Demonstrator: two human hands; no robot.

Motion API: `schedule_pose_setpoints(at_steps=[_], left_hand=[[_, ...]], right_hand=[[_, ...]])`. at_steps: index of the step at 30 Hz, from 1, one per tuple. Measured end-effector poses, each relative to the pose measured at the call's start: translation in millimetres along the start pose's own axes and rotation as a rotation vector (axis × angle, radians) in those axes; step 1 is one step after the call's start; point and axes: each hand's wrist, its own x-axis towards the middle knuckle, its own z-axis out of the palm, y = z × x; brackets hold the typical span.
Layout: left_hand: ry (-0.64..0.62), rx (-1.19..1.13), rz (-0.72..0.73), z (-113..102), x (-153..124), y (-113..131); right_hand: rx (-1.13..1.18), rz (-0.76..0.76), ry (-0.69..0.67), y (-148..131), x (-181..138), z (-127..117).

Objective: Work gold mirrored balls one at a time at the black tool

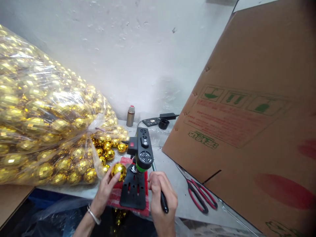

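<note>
My left hand (pixel 106 188), a bracelet on its wrist, grips a gold faceted ball (pixel 118 171) between thumb and fingers. The ball is beside the left edge of a black machine (pixel 144 148) with a slotted black base plate (pixel 133 194). My right hand (pixel 163 200) is closed around a black handle (pixel 164 201). From above that fist a thin pale rod runs up along the machine's right side; whether it joins the machine I cannot tell. Under the base plate lies a red sheet (pixel 142 212).
Gold balls fill a big clear plastic bag (pixel 49 131) on the left, and loose gold balls (pixel 108 154) lie by its mouth. A metal bottle (pixel 130 116), a black cap (pixel 163 124) and a power adapter (pixel 168 116) stand behind. Red-handled scissors (pixel 201 196) lie beside a large cardboard box (pixel 237 108).
</note>
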Motion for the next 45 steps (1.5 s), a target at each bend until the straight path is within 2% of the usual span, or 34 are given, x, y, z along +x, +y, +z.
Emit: schedule_pose_setpoints(at_steps=[2, 4, 9, 15, 19, 29, 36, 45], left_hand=[[-0.039, -0.086, -0.074, 13, -13, -15], [-0.071, -0.077, -0.072, 25, -17, -29], [-0.071, 0.201, 0.11, 39, -7, -47], [-0.079, 0.403, 0.306, 40, -10, -51], [-0.148, 0.447, 0.386, 35, -16, -55], [-0.181, 0.469, 0.532, 33, -24, -62], [-0.118, 0.498, 0.432, 50, -14, -61], [-0.236, 0.573, 0.328, 52, -3, -54]], right_hand=[[-0.012, -0.019, -0.001, 0, 4, -2], [-0.028, -0.044, -0.018, 1, 8, -4], [-0.058, -0.085, -0.089, 2, 9, -9], [-0.067, -0.097, -0.105, 2, 5, -10], [-0.064, -0.095, -0.109, 2, 4, -10], [-0.074, -0.07, -0.093, 1, 2, -9], [-0.056, -0.005, -0.099, -5, 7, -10], [-0.081, -0.065, -0.086, 2, -1, -9]])
